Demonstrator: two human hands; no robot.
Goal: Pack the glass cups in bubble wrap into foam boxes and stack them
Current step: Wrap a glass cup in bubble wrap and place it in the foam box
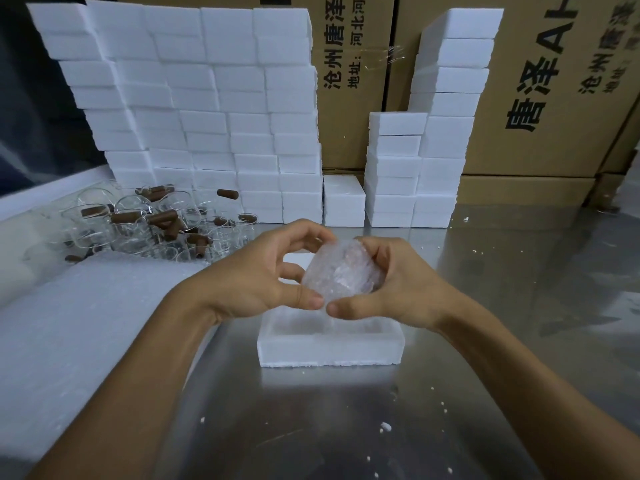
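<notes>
Head view, left to right: bubble-wrap sheets (69,323) along counter (485,341) edge; loose glass cups (145,223) with brown handles heaped behind; stacked foam boxes (194,109) at back. Left hand (256,275) and right hand (391,289), fingers curled round bubble-wrapped cup (341,271), held just above open foam box (330,344). Cardboard cartons (554,98) far right.
</notes>
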